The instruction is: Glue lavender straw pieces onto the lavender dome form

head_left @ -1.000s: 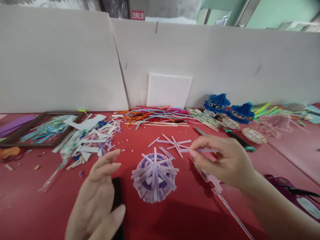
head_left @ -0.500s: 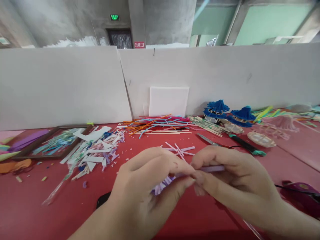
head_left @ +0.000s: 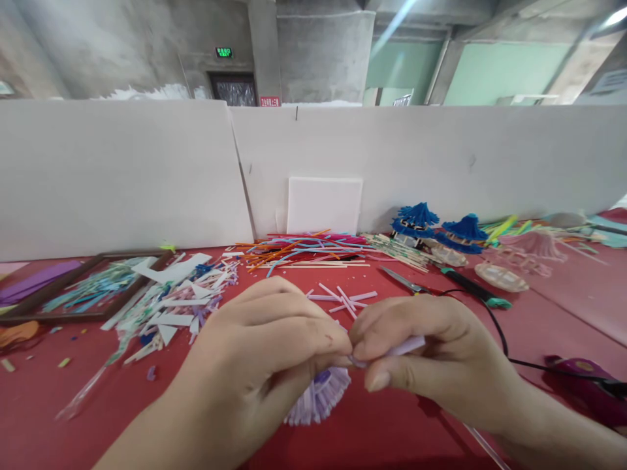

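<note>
My left hand [head_left: 267, 346] is closed on a fan-shaped lilac piece [head_left: 321, 399] made of many narrow strips, which hangs below its fingers. A pale lilac strip [head_left: 407, 346] is pinched by my right hand [head_left: 431, 343], one end poking out beneath the curled fingers. The fingertips of both hands meet or nearly meet at the strip's other end; the fingers cover how it joins the piece. Just behind the hands, several loose lilac strips [head_left: 345, 300] lie crossed on the red table [head_left: 392, 431].
Scissors [head_left: 404, 279], a black-and-green tool [head_left: 475, 287] and a dark pink device [head_left: 585, 385] with a black cable lie to the right. Two blue-roofed models [head_left: 416, 219] stand behind. Coloured sticks [head_left: 308, 248], paper scraps [head_left: 181, 300] and a brown frame [head_left: 93, 316] spread across the back and left.
Both hands have shifted slightly left in view, and the left hand has turned so more of the fringed piece shows beneath it. My right thumb has moved away from the left fingertips. The view tilted up.
</note>
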Demonstrator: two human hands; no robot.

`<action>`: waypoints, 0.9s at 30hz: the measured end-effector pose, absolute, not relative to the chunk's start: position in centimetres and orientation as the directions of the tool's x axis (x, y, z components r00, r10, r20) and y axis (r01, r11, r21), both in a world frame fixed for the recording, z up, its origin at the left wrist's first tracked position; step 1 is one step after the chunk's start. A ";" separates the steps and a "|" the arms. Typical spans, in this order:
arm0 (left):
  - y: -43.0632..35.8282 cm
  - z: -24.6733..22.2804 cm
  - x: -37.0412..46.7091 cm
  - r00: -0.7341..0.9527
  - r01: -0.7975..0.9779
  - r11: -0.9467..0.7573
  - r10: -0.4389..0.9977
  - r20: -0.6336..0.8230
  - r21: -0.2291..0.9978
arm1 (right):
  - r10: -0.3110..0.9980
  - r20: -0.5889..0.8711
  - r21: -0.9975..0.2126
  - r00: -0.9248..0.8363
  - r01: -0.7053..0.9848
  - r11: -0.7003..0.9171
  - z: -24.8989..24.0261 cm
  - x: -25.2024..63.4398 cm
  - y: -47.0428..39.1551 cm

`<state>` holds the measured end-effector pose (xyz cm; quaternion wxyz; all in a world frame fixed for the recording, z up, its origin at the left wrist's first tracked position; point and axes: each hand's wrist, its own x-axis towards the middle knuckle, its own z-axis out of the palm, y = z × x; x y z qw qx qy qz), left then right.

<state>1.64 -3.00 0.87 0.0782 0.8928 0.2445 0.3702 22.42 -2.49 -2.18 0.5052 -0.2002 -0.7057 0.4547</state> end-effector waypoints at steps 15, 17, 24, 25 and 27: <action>-1.7 1.6 0.8 0.697 0.274 -0.941 0.338 0.632 0.201 | 0.397 0.601 -0.641 -0.693 -0.121 0.758 -1.7 24.9 -0.5; -1.5 1.7 0.5 0.686 0.274 -0.937 0.349 0.639 0.217 | 0.345 0.618 -0.587 -0.707 -0.122 0.800 -1.6 25.1 -0.3; -1.1 1.6 -0.3 0.715 0.263 -0.928 0.371 0.593 0.263 | 0.393 0.723 -0.541 -0.568 -0.113 0.833 -1.9 25.2 -0.9; -1.0 1.6 -0.4 0.717 0.263 -0.928 0.370 0.590 0.262 | 0.405 0.736 -0.532 -0.542 -0.095 0.841 -2.1 25.0 -1.0; -0.7 1.4 -0.6 0.719 0.290 -0.926 0.379 0.583 0.243 | 0.420 0.755 -0.502 -0.504 -0.030 0.865 -2.8 24.6 -1.2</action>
